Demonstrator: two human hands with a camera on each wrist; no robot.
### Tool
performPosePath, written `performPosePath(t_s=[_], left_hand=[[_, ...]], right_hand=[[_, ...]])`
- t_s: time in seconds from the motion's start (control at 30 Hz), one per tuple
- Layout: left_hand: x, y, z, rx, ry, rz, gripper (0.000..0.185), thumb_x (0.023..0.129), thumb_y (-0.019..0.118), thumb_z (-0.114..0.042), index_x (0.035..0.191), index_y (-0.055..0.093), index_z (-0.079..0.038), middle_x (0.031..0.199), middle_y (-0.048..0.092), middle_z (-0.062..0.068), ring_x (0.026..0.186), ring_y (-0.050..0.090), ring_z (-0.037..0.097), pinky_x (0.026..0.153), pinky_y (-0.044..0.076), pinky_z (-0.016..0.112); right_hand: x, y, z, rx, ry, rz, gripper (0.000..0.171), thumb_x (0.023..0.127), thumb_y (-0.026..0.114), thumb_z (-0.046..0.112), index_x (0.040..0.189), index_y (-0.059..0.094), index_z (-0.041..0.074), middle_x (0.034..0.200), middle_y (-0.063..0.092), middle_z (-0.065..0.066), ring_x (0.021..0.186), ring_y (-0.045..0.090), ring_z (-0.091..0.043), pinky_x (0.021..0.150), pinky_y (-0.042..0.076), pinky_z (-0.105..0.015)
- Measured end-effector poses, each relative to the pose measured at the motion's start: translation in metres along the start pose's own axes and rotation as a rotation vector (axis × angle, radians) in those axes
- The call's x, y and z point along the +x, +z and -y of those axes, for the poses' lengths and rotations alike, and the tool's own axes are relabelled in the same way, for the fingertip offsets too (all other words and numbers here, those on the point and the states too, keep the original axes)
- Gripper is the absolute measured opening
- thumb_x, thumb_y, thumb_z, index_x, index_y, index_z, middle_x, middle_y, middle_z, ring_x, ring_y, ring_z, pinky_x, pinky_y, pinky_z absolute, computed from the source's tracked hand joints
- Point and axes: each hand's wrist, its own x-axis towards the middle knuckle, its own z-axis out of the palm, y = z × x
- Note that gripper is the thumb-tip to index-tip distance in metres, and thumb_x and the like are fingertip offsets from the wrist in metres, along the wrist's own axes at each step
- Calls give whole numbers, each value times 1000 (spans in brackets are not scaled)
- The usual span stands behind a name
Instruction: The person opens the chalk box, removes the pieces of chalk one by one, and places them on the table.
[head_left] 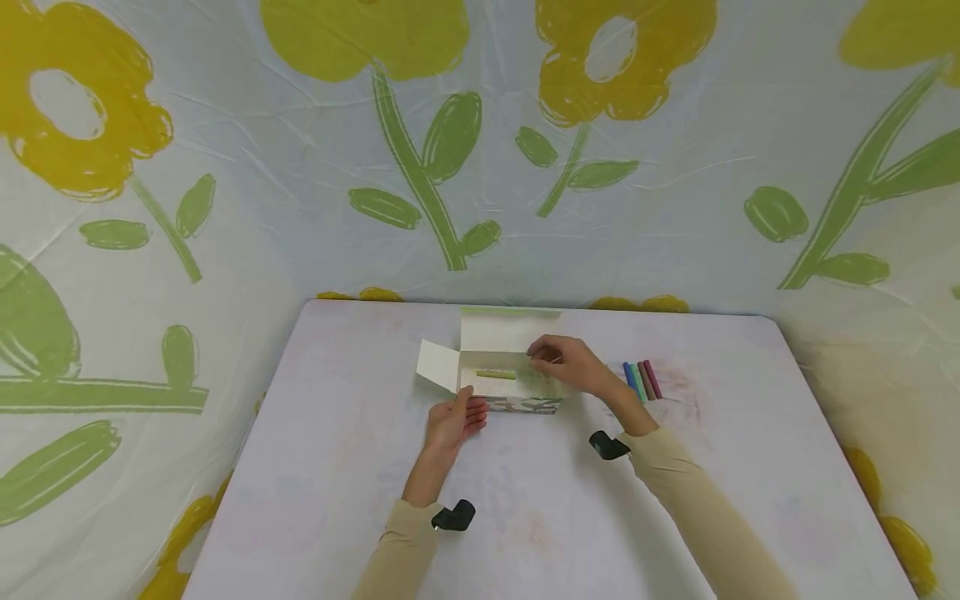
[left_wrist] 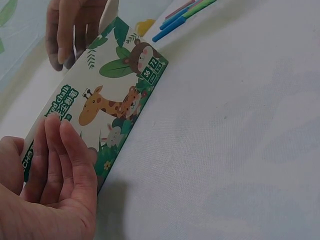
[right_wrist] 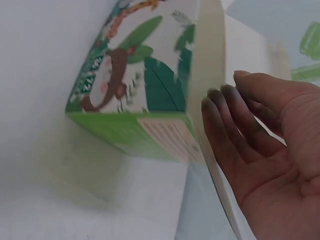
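White table (head_left: 360, 467), flower-print sheet (head_left: 450, 167) hung up all around it, so pretty easy to see what's going on.

Left hand (head_left: 453, 421): fingers (left_wrist: 70, 150) straight and together, laid flat against the printed front of the chalk box (head_left: 517, 379), giraffe and bear side. It's steadying the box, not wrapped round it. Right hand (head_left: 566, 362): fingers (right_wrist: 225, 125) loose and slightly bent, dusty at the tips, hovering just over the right end of the open box with nothing in them as far as I can tell.

Moving outward, the box sits mid-table, lid flap (head_left: 510, 327) folded back and a side flap (head_left: 437, 367) sticking out to the left. One yellow-green chalk stick (head_left: 496, 374) is lying inside. Four more chalk sticks (head_left: 642, 380) (blue, green, brownish, pink-purple) lie side by side on the table just right of the box, past the right wrist.

My read: this looks like an early point in packing the chalk away. One stick is in, four are out, and the lid isn't closed yet. Can't see whether anything else is in the box under the right hand.
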Motion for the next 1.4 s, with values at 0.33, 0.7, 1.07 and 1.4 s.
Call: performPosePath(t_s=[0.33,0.7,1.07,1.4], left_hand=[[3,2,1,-15,16,-4,44,104,61,-26,106,69,17,85,74,11,70,69,10,70,60,24],[4,1,3,-23,23,-10,44,104,61,-26,105,69,17,83,74,9,69,68,10,69,60,23],[1,3,-1,-51,31,-4,47,106,59,-25,108,66,20,90,75,17,72,69,12,73,61,26],[-2,6,0,-45,36,-29,42,105,59,-24,102,69,16,80,73,8,69,68,9,71,60,23]], right_hand=[[20,33,-3,-17,-67,184,19,97,69,3,112,67,-7,100,72,-14,93,69,-24,82,59,-36],[34,44,3,-119,-12,362,14,97,67,-2,109,72,-8,107,72,-21,99,70,-34,87,59,-38],[51,43,3,-154,64,552,17,99,63,-1,111,74,-5,111,73,-17,103,70,-26,93,57,-36],[59,40,6,-239,206,683,29,94,60,-9,117,74,2,110,73,-7,102,66,-17,92,55,-32]])
